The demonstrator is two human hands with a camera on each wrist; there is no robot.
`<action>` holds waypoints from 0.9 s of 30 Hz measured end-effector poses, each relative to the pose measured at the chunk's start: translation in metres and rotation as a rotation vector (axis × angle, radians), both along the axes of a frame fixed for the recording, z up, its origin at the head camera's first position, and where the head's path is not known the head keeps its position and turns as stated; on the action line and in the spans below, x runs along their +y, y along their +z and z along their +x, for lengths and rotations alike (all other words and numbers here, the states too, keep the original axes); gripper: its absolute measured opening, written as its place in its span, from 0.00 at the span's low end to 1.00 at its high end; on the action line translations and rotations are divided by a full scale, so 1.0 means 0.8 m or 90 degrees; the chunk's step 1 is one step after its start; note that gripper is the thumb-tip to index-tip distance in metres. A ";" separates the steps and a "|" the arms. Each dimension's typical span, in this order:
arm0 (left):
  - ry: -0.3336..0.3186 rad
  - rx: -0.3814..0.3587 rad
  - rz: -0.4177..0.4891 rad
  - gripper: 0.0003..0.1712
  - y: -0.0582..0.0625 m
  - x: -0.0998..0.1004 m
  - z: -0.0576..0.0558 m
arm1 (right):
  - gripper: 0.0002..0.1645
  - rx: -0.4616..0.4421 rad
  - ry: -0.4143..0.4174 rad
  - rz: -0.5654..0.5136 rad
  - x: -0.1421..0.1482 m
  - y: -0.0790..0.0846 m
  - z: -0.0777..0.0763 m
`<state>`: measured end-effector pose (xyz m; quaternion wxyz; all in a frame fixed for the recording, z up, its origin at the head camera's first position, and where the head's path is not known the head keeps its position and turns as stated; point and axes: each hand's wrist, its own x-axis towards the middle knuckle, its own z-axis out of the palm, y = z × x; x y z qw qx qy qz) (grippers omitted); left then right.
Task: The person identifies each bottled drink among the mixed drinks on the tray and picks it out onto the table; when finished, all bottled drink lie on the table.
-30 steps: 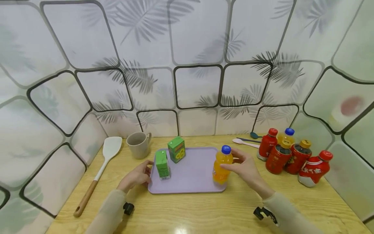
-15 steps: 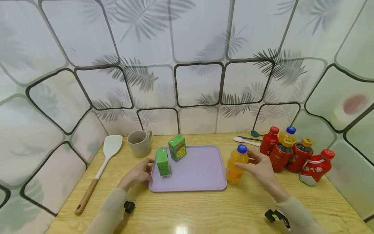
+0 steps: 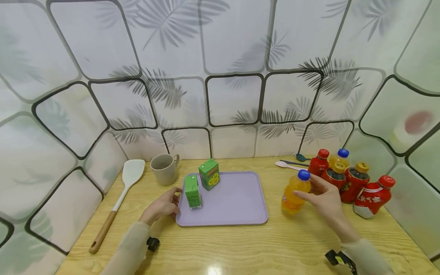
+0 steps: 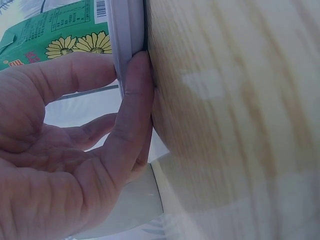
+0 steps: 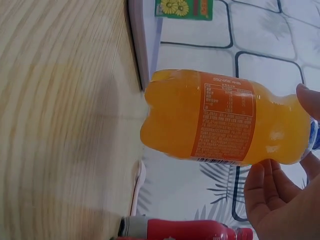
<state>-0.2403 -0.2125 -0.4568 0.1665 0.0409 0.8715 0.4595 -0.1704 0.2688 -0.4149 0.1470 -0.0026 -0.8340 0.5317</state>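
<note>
My right hand (image 3: 324,198) grips an orange soda bottle (image 3: 293,196) with a blue cap around its upper part. The bottle is nearly upright, to the right of the lilac tray (image 3: 233,198), its base close over the table. In the right wrist view, the orange label of the bottle (image 5: 225,120) shows, with fingers (image 5: 260,185) near its neck. My left hand (image 3: 163,206) pinches the tray's left edge; the left wrist view shows thumb and fingers (image 4: 135,105) at the rim. Two green drink cartons stand on the tray's left part, the front carton (image 3: 193,193) and the rear carton (image 3: 209,174).
At right stand several bottles: a red bottle (image 3: 317,162), dark cola bottles (image 3: 355,181), another orange bottle (image 3: 340,158) and a tilted red-and-white bottle (image 3: 372,196). Spoons (image 3: 290,165) lie behind. At left are a grey mug (image 3: 163,172) and a white spatula (image 3: 132,172).
My right hand has carried the orange soda bottle rightward, from over the tray's right side to beyond its edge. The left hand stays at the tray's left edge.
</note>
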 end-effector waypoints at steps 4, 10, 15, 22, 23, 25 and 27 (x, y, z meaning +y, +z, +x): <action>-0.004 0.002 0.003 0.46 0.000 -0.001 0.000 | 0.42 -0.007 -0.012 0.008 0.013 0.001 0.004; -0.005 0.006 -0.001 0.46 -0.001 -0.001 -0.001 | 0.43 -0.014 -0.040 0.017 0.027 0.002 0.008; 0.003 0.008 -0.005 0.46 -0.003 0.000 -0.001 | 0.46 -0.032 -0.077 0.037 0.037 0.001 0.010; -0.001 0.007 -0.012 0.46 -0.002 0.000 -0.001 | 0.45 -0.033 -0.118 0.025 0.053 -0.001 0.014; -0.003 0.008 -0.013 0.46 -0.002 0.000 -0.001 | 0.45 -0.033 -0.125 0.022 0.056 -0.002 0.015; -0.002 0.006 -0.011 0.46 -0.001 0.000 -0.001 | 0.45 -0.037 -0.143 0.019 0.062 -0.001 0.017; 0.001 0.005 -0.008 0.46 -0.001 0.000 -0.001 | 0.46 -0.043 -0.161 0.016 0.066 0.001 0.020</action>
